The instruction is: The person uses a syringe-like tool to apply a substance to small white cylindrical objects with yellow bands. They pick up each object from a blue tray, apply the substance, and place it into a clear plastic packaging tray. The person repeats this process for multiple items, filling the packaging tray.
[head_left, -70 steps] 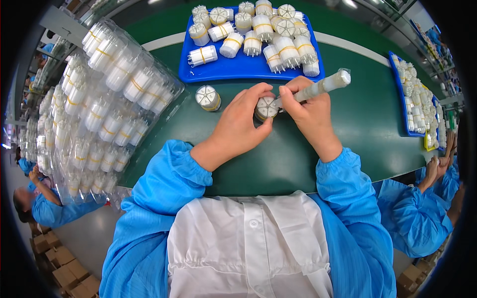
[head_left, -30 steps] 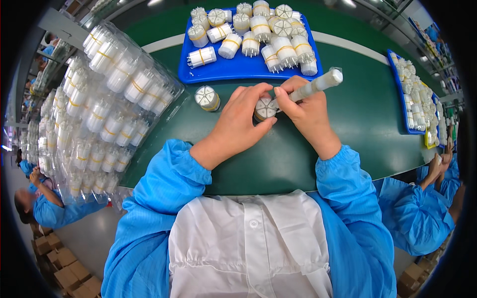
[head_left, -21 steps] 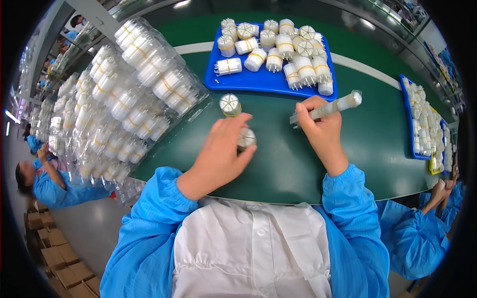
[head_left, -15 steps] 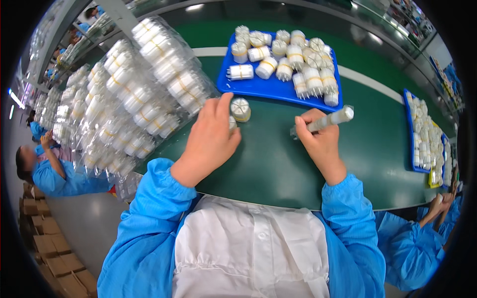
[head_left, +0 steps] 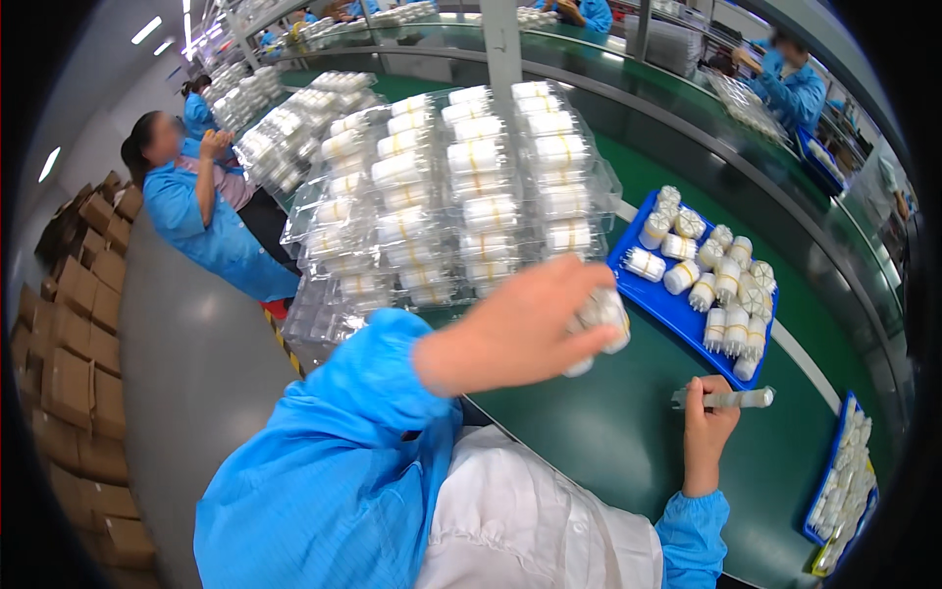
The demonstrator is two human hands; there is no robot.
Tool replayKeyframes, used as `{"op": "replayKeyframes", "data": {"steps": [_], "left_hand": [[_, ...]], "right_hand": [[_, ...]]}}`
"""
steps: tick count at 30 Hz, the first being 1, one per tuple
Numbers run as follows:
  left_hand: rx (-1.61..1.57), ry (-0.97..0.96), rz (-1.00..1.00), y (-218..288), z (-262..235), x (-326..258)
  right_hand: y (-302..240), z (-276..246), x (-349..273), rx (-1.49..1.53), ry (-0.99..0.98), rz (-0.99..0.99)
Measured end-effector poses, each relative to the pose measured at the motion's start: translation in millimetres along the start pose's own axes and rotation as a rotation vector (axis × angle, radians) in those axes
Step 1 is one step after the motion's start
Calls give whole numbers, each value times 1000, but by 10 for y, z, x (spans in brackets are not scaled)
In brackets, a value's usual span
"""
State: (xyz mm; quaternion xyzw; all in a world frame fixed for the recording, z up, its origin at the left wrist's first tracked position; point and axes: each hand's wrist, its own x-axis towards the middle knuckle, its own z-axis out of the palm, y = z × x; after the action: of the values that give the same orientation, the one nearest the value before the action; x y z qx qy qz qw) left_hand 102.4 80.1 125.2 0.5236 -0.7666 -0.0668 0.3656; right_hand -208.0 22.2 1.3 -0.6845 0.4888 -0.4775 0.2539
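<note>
My left hand (head_left: 530, 324), partly smeared by motion, is closed around a white cylindrical bundle (head_left: 606, 316) with a pale segmented end. A bit of another white piece (head_left: 579, 367) shows below the fingers. It is raised over the near edge of the green table, in front of the stacked clear trays. My right hand (head_left: 708, 432) is wrapped round a slim whitish translucent tube (head_left: 751, 399), its rounded end pointing right. Beyond the hands lies a blue tray (head_left: 643, 287) with several white bundles, each tied with a yellow band, some upright and some on their sides.
Clear plastic trays (head_left: 402, 231) packed with banded bundles are stacked high at the left. Another blue tray (head_left: 816, 510) of bundles stands at the right. Brown cartons (head_left: 74, 363) line the floor at far left. A person in blue (head_left: 201, 221) works beyond the stack.
The view has swung left. My left hand has picked up the bundle from the table and moved it left toward the stacked trays. My right hand keeps its grip on the tube.
</note>
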Motion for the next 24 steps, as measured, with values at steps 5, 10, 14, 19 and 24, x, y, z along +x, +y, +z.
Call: {"op": "replayKeyframes", "data": {"steps": [5,10,14,19,24], "left_hand": [[196,316,-240,-452,-1359,-53],[953,313,-318,-1282,-2243,-128],[1231,55,-496,-1678,-2154,-45],[1139,-143,-487,-1869,-2148,29],[709,-28,-531,-1878,-2246,-77]], "right_hand": [[-58,-36,-33,7,-9,3],[-55,39,-35,13,-34,-32],[-85,18,-27,-11,-35,-19],[-40,-12,-22,-69,-44,-5],[-61,-16,-35,-64,-43,-23]]}}
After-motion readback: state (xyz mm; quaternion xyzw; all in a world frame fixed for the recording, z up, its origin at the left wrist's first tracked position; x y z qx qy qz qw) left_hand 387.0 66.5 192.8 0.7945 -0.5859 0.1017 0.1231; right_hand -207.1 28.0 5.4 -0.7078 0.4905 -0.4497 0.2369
